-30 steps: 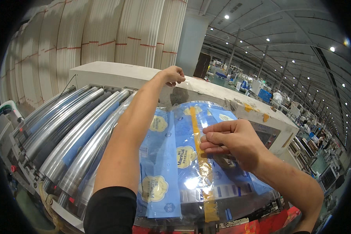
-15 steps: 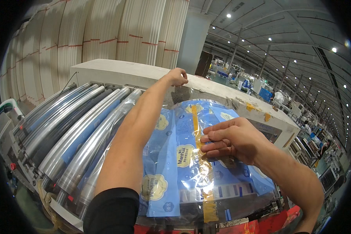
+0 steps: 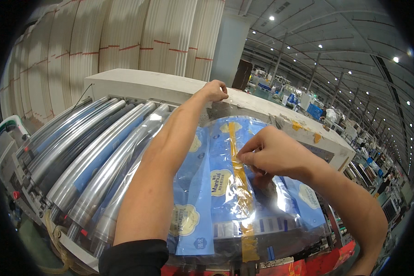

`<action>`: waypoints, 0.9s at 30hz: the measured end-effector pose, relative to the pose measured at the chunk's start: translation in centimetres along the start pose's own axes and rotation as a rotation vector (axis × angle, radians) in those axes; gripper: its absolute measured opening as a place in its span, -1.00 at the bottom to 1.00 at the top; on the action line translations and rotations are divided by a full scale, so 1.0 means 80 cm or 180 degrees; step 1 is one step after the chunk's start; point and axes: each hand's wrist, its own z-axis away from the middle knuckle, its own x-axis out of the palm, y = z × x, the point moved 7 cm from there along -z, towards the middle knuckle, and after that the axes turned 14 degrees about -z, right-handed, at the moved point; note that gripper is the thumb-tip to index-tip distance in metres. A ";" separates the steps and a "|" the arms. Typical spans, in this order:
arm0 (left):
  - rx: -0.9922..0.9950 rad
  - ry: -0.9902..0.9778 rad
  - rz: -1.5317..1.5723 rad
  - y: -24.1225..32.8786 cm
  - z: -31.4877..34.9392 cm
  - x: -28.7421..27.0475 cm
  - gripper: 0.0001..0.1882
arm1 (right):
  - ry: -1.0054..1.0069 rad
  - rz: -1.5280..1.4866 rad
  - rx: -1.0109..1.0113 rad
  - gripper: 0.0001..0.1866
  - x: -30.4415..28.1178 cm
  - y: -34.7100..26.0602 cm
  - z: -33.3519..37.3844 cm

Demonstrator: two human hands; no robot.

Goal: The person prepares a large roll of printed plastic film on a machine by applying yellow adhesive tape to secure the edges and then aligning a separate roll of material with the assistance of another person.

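Blue printed plastic film [image 3: 193, 234] with pale cloud-shaped labels lies over the rounded front of a machine, glossy under the lights. A strip of yellow adhesive tape [image 3: 246, 209] runs lengthwise down its middle. My right hand [image 3: 280, 154] is closed at the tape's right edge, thumb and forefinger pinched together; whether they grip tape or film is hidden. My left arm reaches far over the film. At its end my left hand [image 3: 215, 91] is closed in a pinch above the machine's pale beam [image 3: 152, 83]; what is between its fingertips is too small to name.
Shiny metal rollers [image 3: 85, 184] with blue film threaded among them fill the left side. Behind the beam stand tall stacks of pale boards [image 3: 119, 37]. A red machine part [image 3: 303, 267] runs along the near edge. The factory hall stretches away at right.
My right hand has gone from stretched fingers lying at the tape to a pinch at its edge, turning palm downward. My left hand has shifted slightly right in the picture.
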 end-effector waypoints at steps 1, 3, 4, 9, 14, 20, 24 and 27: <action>0.0036 0.0025 -0.0005 0.002 -0.002 0.000 -0.85 | 0.0058 0.0517 -0.0081 -0.70 -0.001 -0.006 0.002; 0.0036 0.0059 -0.0051 0.005 0.003 -0.005 -0.84 | 0.0245 0.1387 -0.0717 -0.65 0.002 -0.011 -0.005; 0.0017 0.0059 -0.0081 0.005 0.005 -0.007 -0.84 | 0.0342 0.1819 -0.1035 -0.63 0.003 -0.012 -0.005; 0.0060 -0.0089 0.0090 0.012 0.006 -0.002 -0.77 | 0.0950 0.1281 -0.1720 -0.52 -0.031 -0.046 0.002; -0.0087 -0.0133 -0.0017 0.010 0.011 -0.015 -0.66 | 0.0062 0.1903 -0.1802 -0.37 0.031 0.010 -0.043; -0.0183 -0.0047 0.0049 -0.002 -0.002 -0.027 -0.77 | 0.0162 0.1686 -0.1522 -0.31 0.010 -0.032 -0.058; -0.0336 -0.0378 -0.0097 0.015 0.002 -0.036 -0.74 | -0.0334 0.1869 -0.1583 -0.56 0.039 0.011 -0.075; -0.0315 -0.0348 -0.0012 0.015 0.006 -0.051 -0.76 | -0.0298 0.2761 -0.1705 -0.60 0.020 -0.039 -0.079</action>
